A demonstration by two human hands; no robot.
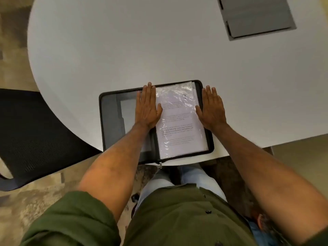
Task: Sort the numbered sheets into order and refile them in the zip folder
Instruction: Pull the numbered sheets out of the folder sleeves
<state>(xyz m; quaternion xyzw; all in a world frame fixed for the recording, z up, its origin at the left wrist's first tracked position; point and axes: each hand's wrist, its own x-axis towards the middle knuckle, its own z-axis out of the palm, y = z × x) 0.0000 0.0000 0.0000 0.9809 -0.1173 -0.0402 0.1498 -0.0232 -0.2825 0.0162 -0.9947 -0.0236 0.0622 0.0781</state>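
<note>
**A:** Top-down view here, and the black fabric zip folder (pixel 110 121) lies opened flat at the near edge of the pale grey round-cornered table (pixel 124 50). What's inside?

**B:** On its right half sits the stack of white printed sheets in glossy clear plastic sleeves (pixel 179 121), lines of text showing through the glare. I can't read any page number from here. The left half shows dark grey inner pockets.

**A:** And the hands?

**B:** Both flat, fingers straight and together, nothing grasped. The left hand (pixel 147 107) presses palm-down near the folder's spine, its thumb lying on the left edge of the sheets. The right hand (pixel 212 110) lies palm-down over the folder's right rim, its thumb touching the right edge of the stack and its fingertips reaching past the rim onto the table.

**A:** So the sheets sit between the two hands, inside the folder.

**B:** Exactly. The zipper pull (pixel 160 164) hangs off the folder's near edge, over the table rim.

**A:** Anything else around?

**B:** A dark grey rectangular flap panel (pixel 257 16) set into the table at far right, well apart from the folder. A black mesh chair (pixel 35 139) stands at near left, and the person wears an olive-green shirt (pixel 177 219) with rolled sleeves and light jeans.
</note>
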